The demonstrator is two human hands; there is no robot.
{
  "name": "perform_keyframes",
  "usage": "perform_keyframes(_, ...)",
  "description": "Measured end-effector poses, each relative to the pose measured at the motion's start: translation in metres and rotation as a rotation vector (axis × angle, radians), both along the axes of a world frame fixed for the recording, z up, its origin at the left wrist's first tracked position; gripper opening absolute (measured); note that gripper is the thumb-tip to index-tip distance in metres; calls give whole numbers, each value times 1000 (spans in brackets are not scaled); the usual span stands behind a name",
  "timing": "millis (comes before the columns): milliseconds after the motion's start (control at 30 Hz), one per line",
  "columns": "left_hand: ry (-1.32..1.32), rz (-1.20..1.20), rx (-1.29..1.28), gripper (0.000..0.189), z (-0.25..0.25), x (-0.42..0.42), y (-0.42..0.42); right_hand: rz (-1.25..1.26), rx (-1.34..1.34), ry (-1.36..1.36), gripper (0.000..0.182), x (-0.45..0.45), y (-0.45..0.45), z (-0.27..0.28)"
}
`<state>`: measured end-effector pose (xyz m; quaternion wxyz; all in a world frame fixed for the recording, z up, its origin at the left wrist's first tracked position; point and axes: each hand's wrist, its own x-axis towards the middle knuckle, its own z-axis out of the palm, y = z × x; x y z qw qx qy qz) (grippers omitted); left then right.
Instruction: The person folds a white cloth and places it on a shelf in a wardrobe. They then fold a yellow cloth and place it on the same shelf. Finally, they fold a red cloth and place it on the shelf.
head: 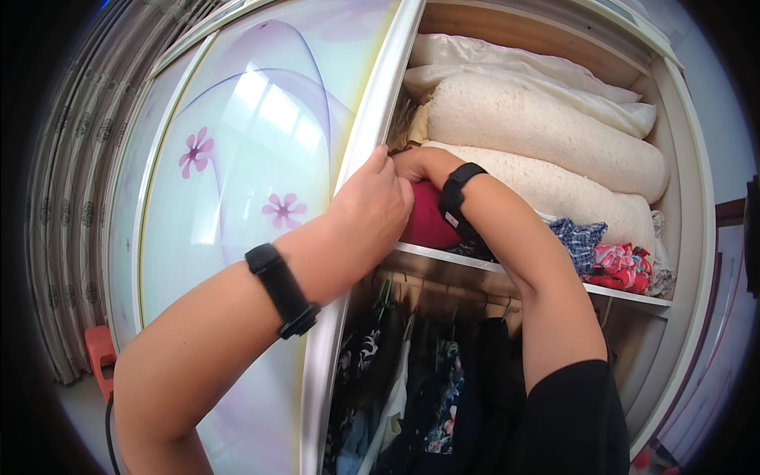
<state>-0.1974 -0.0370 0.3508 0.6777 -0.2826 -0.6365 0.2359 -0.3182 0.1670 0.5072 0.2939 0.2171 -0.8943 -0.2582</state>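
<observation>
Both my hands reach onto the upper shelf of a wardrobe, beside the white edge of its sliding door (pixel 369 113). My left hand (pixel 375 202) is bent in front of that edge, its fingers curled inward and mostly hidden. Just beyond it, my right hand (pixel 415 161) bends down at the wrist over a dark red folded cloth (pixel 428 217); its fingertips are out of sight. What either hand grips is not visible. Behind the right wrist lie rolled cream quilts (pixel 534 122), stacked one above the other.
White bedding (pixel 510 56) tops the stack. A blue checked cloth (pixel 576 240) and a red floral cloth (pixel 623 266) lie at the shelf's front edge (pixel 629 295). Below hang clothes (pixel 448 392) on hangers. An orange plastic stool (pixel 100 356) and patterned curtains (pixel 77 178) stand left.
</observation>
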Motion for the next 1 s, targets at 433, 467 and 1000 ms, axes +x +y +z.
perform_keyframes(433,11,239,33,23,25,-21,3,-192,-307,-298,32,82,-44,-14)
perform_keyframes(467,-30,247,44,23,26,-20,1,-202,-343,-312,33,79,-43,-14)
perform_keyframes(1000,-527,140,-79,15,48,10,-15,36,-177,-288,49,114,-47,-51)
